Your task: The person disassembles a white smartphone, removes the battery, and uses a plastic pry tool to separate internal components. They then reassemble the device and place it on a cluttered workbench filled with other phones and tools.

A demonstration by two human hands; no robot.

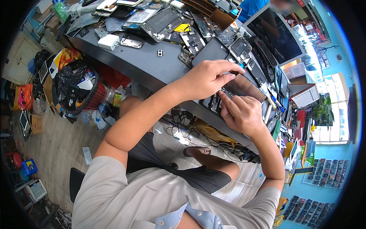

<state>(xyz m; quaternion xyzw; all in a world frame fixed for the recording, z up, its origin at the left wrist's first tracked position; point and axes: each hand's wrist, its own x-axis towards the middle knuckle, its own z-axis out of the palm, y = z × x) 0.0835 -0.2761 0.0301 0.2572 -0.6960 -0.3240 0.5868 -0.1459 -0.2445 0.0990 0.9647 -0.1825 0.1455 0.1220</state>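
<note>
An opened phone lies at the front edge of the grey bench, its dark glossy screen panel (248, 87) beside a body with exposed inner parts (215, 104). My left hand (209, 78) reaches over the phone's far left side, thumb and forefinger drawn close together at the panel's upper edge; what they pinch is hidden. My right hand (243, 112) is at the near side, fingers curled. Its forefinger points onto the exposed parts near the left thumb, and anything inside its grip is out of sight. A black flat panel (210, 52) lies just beyond my left hand.
Disassembled phones (162, 23) and loose parts crowd the far bench. A white charger block (108, 42) and a small camera module (160, 53) lie left. An open laptop (275, 34) stands right. Below are a red waste basket (93, 97) and tangled cables (190, 129). Another person sits behind.
</note>
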